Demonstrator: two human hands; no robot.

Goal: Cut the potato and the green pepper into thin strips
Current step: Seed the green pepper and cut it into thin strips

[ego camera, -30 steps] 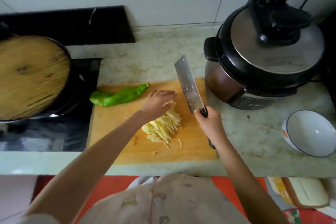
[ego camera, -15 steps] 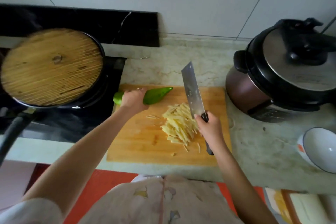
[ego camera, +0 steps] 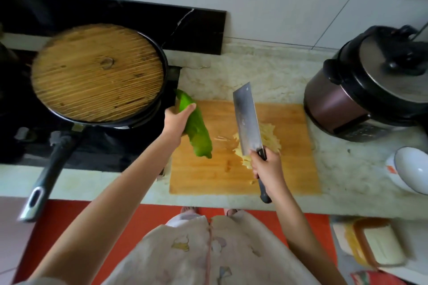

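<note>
Carefully: your left hand [ego camera: 177, 122] wraps the green pepper [ego camera: 196, 132] above the cutting board [ego camera: 208, 176]; your right hand [ego camera: 266, 166] clenches the cleaver [ego camera: 247, 120], blade raised, which could nick your fingers.

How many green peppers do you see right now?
1. The green pepper, uncut, is gripped by the left hand over the cutting board's left side. No other shows; the covered pan's inside is hidden.

- Pale yellow potato strip pile [ego camera: 272, 139]: partly hidden behind flat steel cleaver [ego camera: 246, 120].
- Long green pepper [ego camera: 200, 136]: motion-blurred, partly under left hand [ego camera: 176, 122].
- White round bowl [ego camera: 414, 169]: cut by right edge.
</note>
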